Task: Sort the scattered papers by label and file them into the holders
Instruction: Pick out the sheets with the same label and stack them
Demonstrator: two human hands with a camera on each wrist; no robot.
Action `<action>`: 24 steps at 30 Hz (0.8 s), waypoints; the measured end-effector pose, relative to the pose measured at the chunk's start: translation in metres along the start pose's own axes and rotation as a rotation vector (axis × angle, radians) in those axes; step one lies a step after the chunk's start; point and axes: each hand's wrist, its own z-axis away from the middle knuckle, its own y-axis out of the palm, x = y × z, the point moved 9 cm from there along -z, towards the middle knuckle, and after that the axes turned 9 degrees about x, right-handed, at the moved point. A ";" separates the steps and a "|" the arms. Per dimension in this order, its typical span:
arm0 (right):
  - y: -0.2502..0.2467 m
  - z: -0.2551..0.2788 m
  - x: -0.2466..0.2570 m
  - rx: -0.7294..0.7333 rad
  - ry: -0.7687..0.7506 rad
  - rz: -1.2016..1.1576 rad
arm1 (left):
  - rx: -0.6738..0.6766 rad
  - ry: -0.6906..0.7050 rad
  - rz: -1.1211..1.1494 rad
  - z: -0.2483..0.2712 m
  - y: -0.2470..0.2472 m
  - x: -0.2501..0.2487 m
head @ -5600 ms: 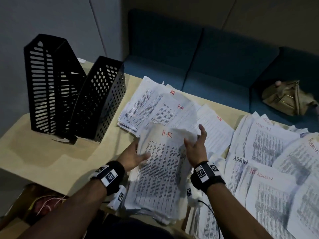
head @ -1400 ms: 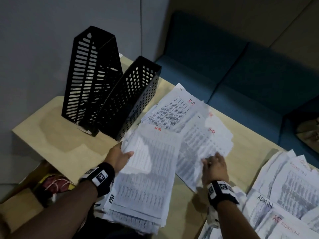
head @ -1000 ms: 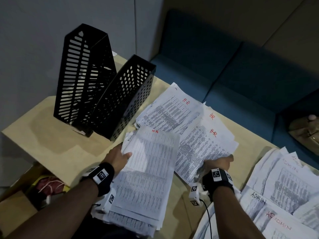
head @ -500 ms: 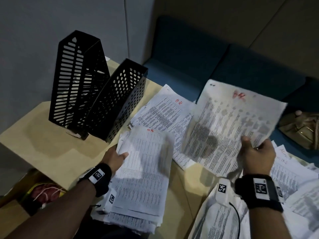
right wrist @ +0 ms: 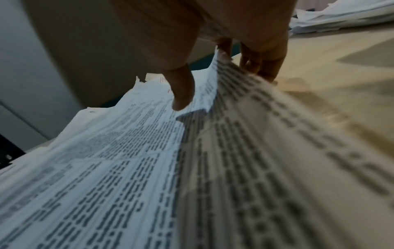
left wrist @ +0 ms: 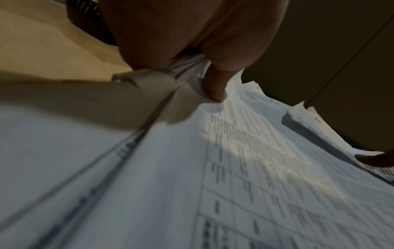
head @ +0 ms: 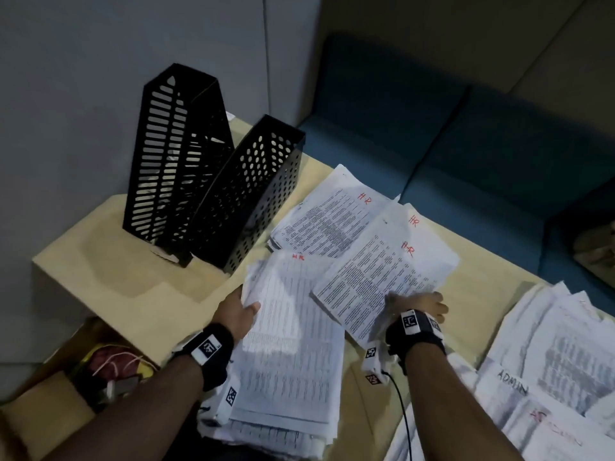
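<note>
Both hands grip paper: left hand (head: 237,312) pinches the near HR stack (head: 289,354), right hand (head: 420,306) pinches an HR sheet (head: 379,277) beside black holders (head: 213,191) on the counter (head: 109,261).

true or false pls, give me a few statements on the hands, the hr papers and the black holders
1. The left hand grips the edge of an HR stack. True.
2. The right hand is lifting an ADMIN sheet. False: it holds HR sheets marked in red.
3. Two black file holders stand at the table's far left corner. True.
4. The ADMIN papers lie left of the HR papers. False: they lie to the right.
5. Both hands are idle. False: each holds paper.
</note>
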 end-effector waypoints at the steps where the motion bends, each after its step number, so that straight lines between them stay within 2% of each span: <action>1: 0.001 0.004 0.007 -0.002 -0.010 -0.029 | 0.003 -0.007 -0.004 0.000 0.001 0.000; 7: 0.006 -0.001 0.008 0.145 -0.018 -0.340 | 0.013 -0.028 0.015 -0.001 0.000 0.002; 9: -0.013 0.004 0.011 0.079 -0.098 -0.349 | 0.032 -0.034 0.036 -0.002 0.001 0.003; 12: -0.062 0.024 0.022 -0.058 -0.340 -0.417 | 0.070 -0.039 0.093 -0.002 0.002 0.002; 15: -0.118 0.041 0.019 -0.110 -0.436 -0.578 | 0.086 -0.032 0.158 -0.002 0.004 -0.001; 17: -0.141 0.049 0.016 -0.093 -0.486 -0.550 | 0.089 -0.023 0.173 -0.002 0.004 -0.007; 20: -0.123 0.047 0.007 0.033 -0.479 -0.345 | 0.096 0.001 0.173 -0.004 0.010 -0.017; 22: -0.089 0.052 -0.002 0.151 -0.448 -0.190 | 0.107 0.001 0.200 -0.005 0.018 -0.020; 24: -0.051 0.063 -0.012 0.249 -0.428 -0.143 | 0.094 0.021 0.266 -0.003 0.024 -0.027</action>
